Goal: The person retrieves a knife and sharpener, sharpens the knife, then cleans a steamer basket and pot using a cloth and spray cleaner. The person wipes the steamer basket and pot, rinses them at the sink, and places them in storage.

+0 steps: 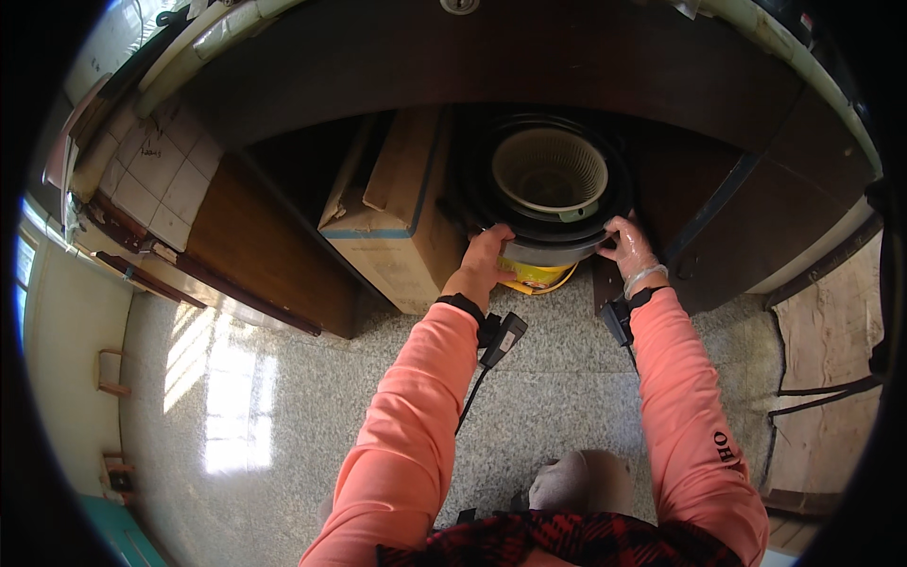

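Note:
Both hands hold the rim of a dark round basin (553, 249) under a dark counter. My left hand (483, 261) grips its left front edge, with the thumb lower down near a yellow bucket. On the right front edge is my right hand (628, 249), in a clear plastic glove, its fingers curled at the rim. Inside the stacked dark basins sits a pale plastic strainer basket (595, 166) with a green tab at its front. Below the basins, a yellow bucket (542, 275) with printed writing stands on the speckled floor.
Left of the basins stands an open cardboard box (397, 269) with blue tape. A wooden cabinet side (262, 241) and a tiled surface (159, 170) lie further left. To the right are a dark cabinet door (751, 234) and a pale wooden board (825, 340). Black cables hang from both wrists.

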`<state>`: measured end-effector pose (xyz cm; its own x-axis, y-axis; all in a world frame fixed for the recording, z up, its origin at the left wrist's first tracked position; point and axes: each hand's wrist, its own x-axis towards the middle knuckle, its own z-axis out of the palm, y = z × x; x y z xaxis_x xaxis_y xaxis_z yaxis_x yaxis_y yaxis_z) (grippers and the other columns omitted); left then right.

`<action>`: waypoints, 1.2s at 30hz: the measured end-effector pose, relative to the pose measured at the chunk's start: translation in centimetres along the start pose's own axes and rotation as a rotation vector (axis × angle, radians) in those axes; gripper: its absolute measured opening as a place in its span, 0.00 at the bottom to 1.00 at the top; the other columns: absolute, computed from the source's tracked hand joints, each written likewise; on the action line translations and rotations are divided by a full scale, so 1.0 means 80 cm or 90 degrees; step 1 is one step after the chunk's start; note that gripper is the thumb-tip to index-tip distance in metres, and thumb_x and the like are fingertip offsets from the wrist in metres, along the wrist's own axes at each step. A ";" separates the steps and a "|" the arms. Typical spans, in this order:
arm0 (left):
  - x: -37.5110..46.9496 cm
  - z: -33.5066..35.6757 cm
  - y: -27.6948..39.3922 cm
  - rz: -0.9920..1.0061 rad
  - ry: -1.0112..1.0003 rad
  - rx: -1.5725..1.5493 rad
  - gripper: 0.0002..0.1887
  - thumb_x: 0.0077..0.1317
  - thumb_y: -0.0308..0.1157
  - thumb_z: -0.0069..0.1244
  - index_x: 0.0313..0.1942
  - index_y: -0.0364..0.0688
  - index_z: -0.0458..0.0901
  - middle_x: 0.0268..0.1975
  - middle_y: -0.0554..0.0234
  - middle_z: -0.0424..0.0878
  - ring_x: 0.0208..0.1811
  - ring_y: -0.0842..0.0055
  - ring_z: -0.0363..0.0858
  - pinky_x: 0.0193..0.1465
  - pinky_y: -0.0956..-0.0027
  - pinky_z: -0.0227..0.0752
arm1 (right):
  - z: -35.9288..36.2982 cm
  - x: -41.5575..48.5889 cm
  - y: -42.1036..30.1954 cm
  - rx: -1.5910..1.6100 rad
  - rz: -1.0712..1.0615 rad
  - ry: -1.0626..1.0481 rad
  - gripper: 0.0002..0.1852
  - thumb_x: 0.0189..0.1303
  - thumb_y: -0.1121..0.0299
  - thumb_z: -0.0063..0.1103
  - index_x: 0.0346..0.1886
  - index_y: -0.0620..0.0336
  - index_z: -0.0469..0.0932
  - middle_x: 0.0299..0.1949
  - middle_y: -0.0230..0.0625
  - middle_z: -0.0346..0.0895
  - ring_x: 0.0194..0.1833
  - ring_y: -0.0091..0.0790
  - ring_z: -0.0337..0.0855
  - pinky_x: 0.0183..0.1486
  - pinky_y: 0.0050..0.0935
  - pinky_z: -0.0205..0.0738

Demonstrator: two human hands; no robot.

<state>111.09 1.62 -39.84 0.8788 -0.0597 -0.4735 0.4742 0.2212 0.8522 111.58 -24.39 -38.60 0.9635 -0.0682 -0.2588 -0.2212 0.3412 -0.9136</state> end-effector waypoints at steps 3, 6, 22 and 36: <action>-0.004 0.011 0.005 -0.086 0.000 -0.165 0.13 0.55 0.36 0.48 0.37 0.39 0.70 0.42 0.55 0.64 0.42 0.57 0.67 0.48 0.40 0.68 | 0.007 -0.004 0.000 0.021 -0.031 0.004 0.27 0.43 0.67 0.54 0.52 0.44 0.63 0.30 0.28 0.65 0.35 0.27 0.67 0.44 0.43 0.65; -0.010 0.019 0.007 -0.039 -0.021 -0.254 0.10 0.54 0.32 0.47 0.35 0.38 0.68 0.42 0.54 0.63 0.43 0.53 0.68 0.46 0.39 0.70 | 0.012 -0.007 -0.001 0.020 -0.054 -0.005 0.29 0.43 0.68 0.53 0.54 0.43 0.62 0.32 0.28 0.64 0.35 0.26 0.66 0.43 0.42 0.65; -0.118 -0.001 -0.056 0.057 -0.094 -0.303 0.20 0.51 0.26 0.36 0.45 0.28 0.72 0.44 0.48 0.78 0.44 0.58 0.77 0.46 0.52 0.73 | 0.000 -0.157 0.004 -0.018 -0.212 -0.077 0.36 0.56 0.72 0.53 0.69 0.55 0.51 0.65 0.32 0.56 0.64 0.29 0.56 0.65 0.28 0.50; -0.250 -0.081 -0.143 -0.002 -0.014 -0.378 0.28 0.41 0.18 0.39 0.49 0.33 0.71 0.42 0.57 0.78 0.42 0.64 0.77 0.47 0.64 0.73 | 0.047 -0.236 -0.091 -0.897 -0.655 -0.034 0.20 0.54 0.71 0.59 0.51 0.63 0.71 0.46 0.44 0.75 0.45 0.46 0.77 0.48 0.34 0.72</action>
<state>87.74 6.61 -41.58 0.8813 -0.0800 -0.4658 0.3714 0.7269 0.5777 95.54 -22.03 -25.84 0.7806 0.3229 0.5352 0.5084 -0.8261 -0.2432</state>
